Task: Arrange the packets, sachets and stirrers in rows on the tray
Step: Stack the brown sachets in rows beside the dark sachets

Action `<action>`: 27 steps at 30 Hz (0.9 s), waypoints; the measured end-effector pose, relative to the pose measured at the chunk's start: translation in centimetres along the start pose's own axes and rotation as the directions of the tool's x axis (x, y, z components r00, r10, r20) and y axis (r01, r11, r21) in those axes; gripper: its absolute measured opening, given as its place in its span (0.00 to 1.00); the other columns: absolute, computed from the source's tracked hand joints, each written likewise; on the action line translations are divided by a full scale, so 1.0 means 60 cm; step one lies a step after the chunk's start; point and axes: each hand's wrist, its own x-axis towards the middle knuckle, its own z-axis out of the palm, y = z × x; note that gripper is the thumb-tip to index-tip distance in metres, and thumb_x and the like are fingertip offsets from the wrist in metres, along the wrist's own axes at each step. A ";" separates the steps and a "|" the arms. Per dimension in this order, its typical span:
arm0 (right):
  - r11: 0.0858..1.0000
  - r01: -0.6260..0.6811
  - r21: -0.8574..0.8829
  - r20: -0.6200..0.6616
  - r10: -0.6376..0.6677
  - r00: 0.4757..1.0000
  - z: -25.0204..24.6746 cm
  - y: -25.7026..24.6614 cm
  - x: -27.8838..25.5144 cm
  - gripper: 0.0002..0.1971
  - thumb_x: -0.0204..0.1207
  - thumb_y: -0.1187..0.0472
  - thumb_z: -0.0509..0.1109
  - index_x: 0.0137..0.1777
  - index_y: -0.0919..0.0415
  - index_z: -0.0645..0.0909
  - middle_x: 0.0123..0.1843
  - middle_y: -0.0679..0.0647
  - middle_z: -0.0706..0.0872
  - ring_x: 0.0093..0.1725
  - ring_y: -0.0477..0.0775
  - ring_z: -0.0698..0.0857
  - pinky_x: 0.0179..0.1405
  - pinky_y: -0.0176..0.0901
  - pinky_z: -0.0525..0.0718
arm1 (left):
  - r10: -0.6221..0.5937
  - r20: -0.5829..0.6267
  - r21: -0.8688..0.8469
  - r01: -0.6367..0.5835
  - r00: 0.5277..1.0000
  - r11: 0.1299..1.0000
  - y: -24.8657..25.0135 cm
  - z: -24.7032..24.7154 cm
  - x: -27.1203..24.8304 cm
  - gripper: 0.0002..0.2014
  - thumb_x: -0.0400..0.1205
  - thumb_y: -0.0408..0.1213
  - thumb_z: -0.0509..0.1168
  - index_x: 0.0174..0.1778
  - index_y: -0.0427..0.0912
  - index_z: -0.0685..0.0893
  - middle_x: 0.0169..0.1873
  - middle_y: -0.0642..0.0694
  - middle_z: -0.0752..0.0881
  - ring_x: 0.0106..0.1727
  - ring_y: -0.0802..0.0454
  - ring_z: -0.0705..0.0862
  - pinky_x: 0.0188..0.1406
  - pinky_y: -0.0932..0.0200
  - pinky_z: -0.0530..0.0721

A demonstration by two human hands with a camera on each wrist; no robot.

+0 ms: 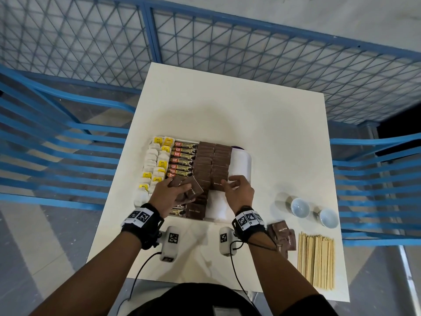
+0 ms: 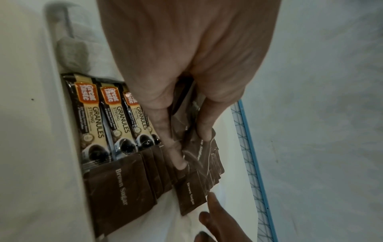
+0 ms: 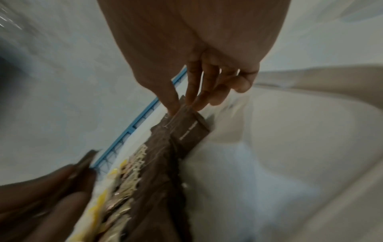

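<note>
A white rectangular tray (image 1: 242, 160) sits at the centre of the head view on a white square table (image 1: 227, 110). Down its left side run two columns of white tea bags with yellow tags (image 1: 155, 165); just right of them lies a column of black-and-gold coffee granule sachets (image 1: 183, 159), and right of that two columns of overlapping brown sugar packets (image 1: 213, 160). The right strip of the tray is bare white.

The left hand (image 1: 167, 193), at the lower middle of the head view, grips a small fanned stack of brown sugar packets (image 1: 191, 188) over the near end of the tray; the left wrist view shows thumb and fingers (image 2: 165, 131) curled round that stack. The right hand (image 1: 239, 192), just to its right, pinches the near edge of a single brown packet (image 1: 217, 184) at the near end of the right-hand brown column; the blurred right wrist view shows the fingertips (image 3: 174, 104) closed on it.

At the lower right of the head view, off the tray, lie a loose pile of brown sugar packets (image 1: 282, 236), a flat row of pale wooden stirrers (image 1: 316, 261) beside it, and above them two small white cups (image 1: 314, 212).
</note>
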 end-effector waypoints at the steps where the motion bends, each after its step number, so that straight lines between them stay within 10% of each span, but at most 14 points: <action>1: 0.999 0.036 0.020 0.044 -0.037 0.998 0.002 -0.005 -0.006 0.10 0.75 0.48 0.78 0.49 0.51 0.85 0.41 0.44 0.89 0.40 0.40 0.85 0.41 0.32 0.80 | 0.004 0.000 -0.009 -0.004 1.000 1.000 0.001 0.002 -0.001 0.12 0.80 0.20 0.71 0.58 0.29 0.84 0.46 0.37 0.92 0.44 0.41 0.93 0.54 0.30 0.89; 6: 0.977 0.212 0.007 0.395 -0.198 0.897 0.028 -0.037 -0.033 0.17 0.71 0.41 0.79 0.51 0.53 0.88 0.45 0.43 0.90 0.45 0.41 0.87 0.44 0.31 0.83 | 0.004 -0.010 -0.032 -0.004 1.000 0.999 0.002 0.015 -0.004 0.10 0.80 0.24 0.73 0.57 0.31 0.86 0.51 0.35 0.92 0.51 0.36 0.92 0.47 0.35 0.92; 14: 0.977 0.149 0.153 0.219 -0.181 0.959 0.024 -0.031 -0.012 0.05 0.76 0.59 0.78 0.42 0.47 0.87 0.41 0.46 0.92 0.34 0.45 0.88 0.42 0.44 0.88 | 0.025 -0.032 0.081 -0.022 0.999 0.997 -0.007 0.018 -0.014 0.11 0.78 0.26 0.76 0.56 0.34 0.88 0.48 0.38 0.94 0.46 0.39 0.94 0.44 0.40 0.93; 19: 0.991 0.064 0.121 0.324 -0.100 0.941 0.025 -0.021 -0.012 0.23 0.67 0.33 0.77 0.51 0.50 0.87 0.45 0.46 0.92 0.43 0.51 0.91 0.48 0.46 0.89 | 0.091 -0.058 0.067 -0.087 0.994 0.994 -0.016 0.020 -0.012 0.12 0.76 0.24 0.77 0.55 0.32 0.89 0.49 0.35 0.93 0.47 0.38 0.93 0.48 0.40 0.93; 27: 0.992 0.092 0.085 0.252 -0.111 0.961 0.009 -0.008 -0.001 0.08 0.74 0.55 0.80 0.46 0.53 0.84 0.41 0.51 0.91 0.34 0.50 0.89 0.37 0.36 0.85 | 0.032 -0.047 0.061 -0.029 0.998 0.998 -0.021 0.019 -0.006 0.05 0.85 0.24 0.67 0.54 0.30 0.86 0.43 0.32 0.90 0.40 0.40 0.92 0.41 0.45 0.94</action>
